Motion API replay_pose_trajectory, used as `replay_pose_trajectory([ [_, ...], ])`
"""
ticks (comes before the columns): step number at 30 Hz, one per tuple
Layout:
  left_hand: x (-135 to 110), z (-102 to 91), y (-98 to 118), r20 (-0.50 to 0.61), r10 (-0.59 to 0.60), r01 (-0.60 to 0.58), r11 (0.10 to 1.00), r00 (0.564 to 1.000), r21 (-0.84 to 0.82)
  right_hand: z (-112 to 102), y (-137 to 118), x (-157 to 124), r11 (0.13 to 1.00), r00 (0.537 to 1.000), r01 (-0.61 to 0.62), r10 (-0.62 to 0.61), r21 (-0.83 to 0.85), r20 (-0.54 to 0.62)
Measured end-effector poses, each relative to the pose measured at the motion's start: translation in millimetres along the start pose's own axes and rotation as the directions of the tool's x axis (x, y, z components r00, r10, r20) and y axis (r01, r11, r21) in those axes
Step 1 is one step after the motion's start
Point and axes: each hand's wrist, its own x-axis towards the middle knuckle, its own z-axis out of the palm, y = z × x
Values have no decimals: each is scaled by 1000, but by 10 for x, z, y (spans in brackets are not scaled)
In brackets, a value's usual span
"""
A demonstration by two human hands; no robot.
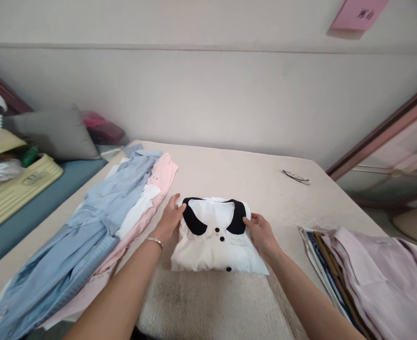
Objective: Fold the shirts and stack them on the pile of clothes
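A folded white blouse (212,252) with a black rounded collar and black buttons lies in front of me, its collar toward the far side. My left hand (170,216) pinches the blouse's edge beside the left half of the collar. At the opposite edge, my right hand (261,230) grips the cloth next to the right collar half, thumb on top. The fingers of both hands are partly hidden under the fabric. A bracelet (154,241) circles my left wrist.
Blue striped garments (98,208) lie spread on the left, over pink clothing (165,171) and white cloth. Folded clothes (378,274) are stacked on the right. Eyeglasses (296,177) rest on the covered table (230,165). A grey cushion (52,134) and a yellow basket (24,182) are farther left.
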Motion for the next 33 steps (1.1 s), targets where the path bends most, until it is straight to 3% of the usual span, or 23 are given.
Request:
replay_pose_trajectory([
  [3,69,3,94,95,-7,3,999,995,42,13,24,4,997,996,-67,68,26,-51],
  [5,105,28,132,136,-12,2,997,991,71,11,35,5,999,998,-36,34,-41,-55],
  [11,129,91,153,152,48,-63,994,987,93,-12,24,-1,995,998,-2,-4,-102,-60],
  [16,143,146,124,15,60,-62,991,998,115,-5,-32,-19,993,996,-80,76,-88,-50],
  [19,159,170,94,18,66,-67,989,998,132,11,-34,-19,991,992,-108,101,-82,-82],
  [22,202,195,36,26,117,-120,980,993,161,38,-4,-13,998,994,-61,59,-26,-94],
  [26,270,259,-76,-92,235,-205,945,968,254,69,40,-12,1000,985,24,-24,-1,-172],
  [33,304,384,-181,-186,309,-223,899,933,378,69,51,22,997,981,64,-57,35,-187],
])
